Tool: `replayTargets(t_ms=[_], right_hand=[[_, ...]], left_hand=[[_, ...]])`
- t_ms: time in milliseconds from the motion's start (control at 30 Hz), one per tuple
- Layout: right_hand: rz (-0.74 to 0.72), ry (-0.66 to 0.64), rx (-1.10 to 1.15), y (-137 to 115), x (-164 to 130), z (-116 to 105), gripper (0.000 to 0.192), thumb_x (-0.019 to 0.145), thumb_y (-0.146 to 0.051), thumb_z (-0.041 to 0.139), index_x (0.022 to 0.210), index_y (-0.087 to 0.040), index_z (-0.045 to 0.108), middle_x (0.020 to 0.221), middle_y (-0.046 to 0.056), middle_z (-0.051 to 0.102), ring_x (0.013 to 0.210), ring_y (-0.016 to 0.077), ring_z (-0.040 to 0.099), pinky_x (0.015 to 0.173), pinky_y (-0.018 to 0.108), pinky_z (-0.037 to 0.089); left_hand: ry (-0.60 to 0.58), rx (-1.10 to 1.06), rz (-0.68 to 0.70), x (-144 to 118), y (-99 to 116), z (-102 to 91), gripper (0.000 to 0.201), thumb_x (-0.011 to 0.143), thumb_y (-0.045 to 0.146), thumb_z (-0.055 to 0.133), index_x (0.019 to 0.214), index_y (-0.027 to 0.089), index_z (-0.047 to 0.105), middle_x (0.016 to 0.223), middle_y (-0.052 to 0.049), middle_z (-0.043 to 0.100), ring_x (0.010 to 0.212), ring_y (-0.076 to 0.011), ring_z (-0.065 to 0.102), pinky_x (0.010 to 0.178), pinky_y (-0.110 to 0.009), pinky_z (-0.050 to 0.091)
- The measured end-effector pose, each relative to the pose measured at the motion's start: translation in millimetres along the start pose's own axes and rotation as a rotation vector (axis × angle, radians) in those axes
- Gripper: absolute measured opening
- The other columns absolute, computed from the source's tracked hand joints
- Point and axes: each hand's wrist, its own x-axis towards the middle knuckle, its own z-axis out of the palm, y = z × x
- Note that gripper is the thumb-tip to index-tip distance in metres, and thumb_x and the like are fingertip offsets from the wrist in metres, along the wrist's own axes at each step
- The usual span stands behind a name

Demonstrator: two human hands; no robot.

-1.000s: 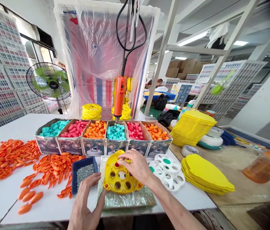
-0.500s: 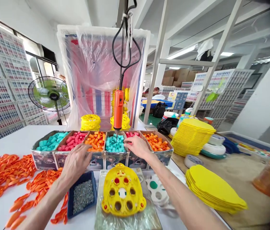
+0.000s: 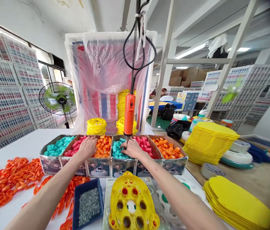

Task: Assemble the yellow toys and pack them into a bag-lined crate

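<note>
Bright, even light: daylight from window [image 3: 53, 68] at left, ceiling tube lights [image 3: 192, 50] glowing at right. Soft shadows only. Glare on plastic sheet [image 3: 106, 70]. Strong wide-angle bending at edges, dark vignette at right, frame corners soft, centre sharp.

White table [image 3: 22, 143] — far side: row of cardboard boxes [image 3: 112, 166] with teal, pink and orange caps. Left: loose orange pieces [image 3: 7, 182]. Near: blue screw tray [image 3: 88, 203], yellow perforated shell [image 3: 131, 204] on a pad. Right — stacked yellow sheets [image 3: 240, 207].
</note>
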Motion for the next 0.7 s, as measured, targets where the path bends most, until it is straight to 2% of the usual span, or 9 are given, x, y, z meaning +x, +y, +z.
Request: replayTargets(t_ms=[100, 267, 433, 567, 700], right_hand=[[-0.019, -0.015, 0.024, 1.8, 0.8, 0.7, 0.023, 0.096, -0.038, 0.064, 0.103, -0.018, 0.074, 0.099, 0.004, 0.076, 0.104, 0.0229, 0.067, 0.104, 0.048, 0.043], [-0.013, -0.017, 0.066, 2.1, 3.3, 0.5, 0.024, 0.095, -0.040, 0.067, 0.099, -0.016, 0.072, 0.100, 0.004, 0.075, 0.101, 0.0214, 0.068, 0.101, 0.046, 0.048], [0.051, 0.099, 0.082, 1.1, -1.3, -6.6, 0.011, 0.091, -0.025, 0.067, 0.095, -0.018, 0.076, 0.098, 0.006, 0.077, 0.105, 0.0237, 0.068, 0.102, 0.046, 0.046], [0.085, 0.204, 0.117, 7.3, -20.6, -22.2, 0.022, 0.086, -0.014, 0.061, 0.095, -0.021, 0.080, 0.102, 0.009, 0.079, 0.109, 0.0281, 0.067, 0.099, 0.041, 0.045], [0.100, 0.267, 0.223, 11.5, -52.3, -37.8, 0.029, 0.086, -0.011, 0.056, 0.097, -0.022, 0.081, 0.106, 0.008, 0.080, 0.102, 0.0265, 0.071, 0.094, 0.038, 0.049]], left_hand=[[-0.015, 0.023, -0.026, 2.5, -1.0, 0.6, 0.019, 0.096, 0.032, 0.065, 0.101, 0.014, 0.069, 0.108, -0.007, 0.072, 0.109, -0.0247, 0.066, 0.096, -0.048, 0.053], [-0.015, 0.042, -0.046, 1.5, -2.1, 2.2, 0.020, 0.096, 0.034, 0.065, 0.097, 0.015, 0.070, 0.104, -0.007, 0.072, 0.109, -0.0249, 0.066, 0.097, -0.048, 0.052], [0.017, 0.059, -0.039, 3.3, -0.7, 9.8, 0.026, 0.094, 0.040, 0.066, 0.099, 0.016, 0.071, 0.104, -0.007, 0.073, 0.115, -0.0277, 0.063, 0.103, -0.052, 0.046], [0.043, 0.033, -0.019, 7.7, 1.0, 17.8, 0.025, 0.095, 0.039, 0.065, 0.102, 0.016, 0.070, 0.110, -0.008, 0.072, 0.119, -0.0283, 0.061, 0.106, -0.053, 0.045], [0.021, -0.027, 0.002, 13.0, 1.5, 23.6, 0.024, 0.096, 0.037, 0.065, 0.105, 0.015, 0.069, 0.111, -0.007, 0.072, 0.109, -0.0250, 0.066, 0.099, -0.050, 0.052]])
